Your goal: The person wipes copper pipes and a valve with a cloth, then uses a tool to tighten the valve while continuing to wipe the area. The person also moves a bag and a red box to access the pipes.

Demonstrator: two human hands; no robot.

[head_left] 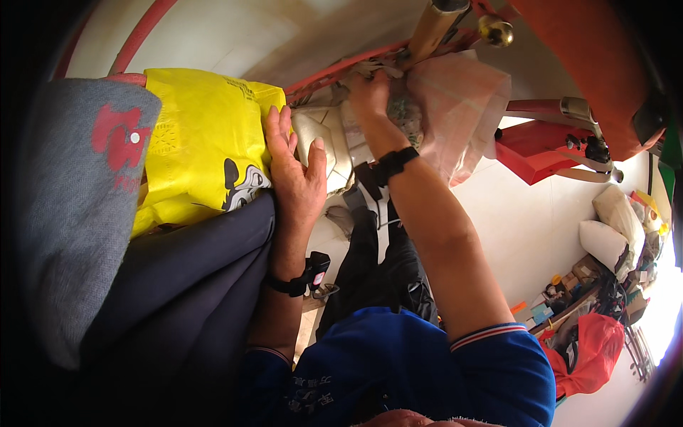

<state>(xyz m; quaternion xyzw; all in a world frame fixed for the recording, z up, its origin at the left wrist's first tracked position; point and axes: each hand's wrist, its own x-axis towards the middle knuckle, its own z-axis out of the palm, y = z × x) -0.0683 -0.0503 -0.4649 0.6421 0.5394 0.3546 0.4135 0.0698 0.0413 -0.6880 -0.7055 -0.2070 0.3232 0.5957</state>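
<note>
My left hand (300,165) stands with its fingers apart beside a yellow bag (208,139) that has a cartoon print, and its fingertips touch or nearly touch the bag's right side. My right hand (371,96) reaches to the bunched top of a translucent plastic bag (403,115) near a red metal rail (341,74). Its fingers are curled and partly hidden, so I cannot see what they grip. Between the hands is a pale, shiny folded item (317,133). A pinkish translucent bag (453,117) hangs just right of my right hand.
Grey cloth (90,213) with a red print and dark fabric (197,256) hang at the left. A wooden pole (435,32) rises at the top. A red box-like object (544,149) is at the right. White sacks (603,240) and a red bag (595,352) lie farther right.
</note>
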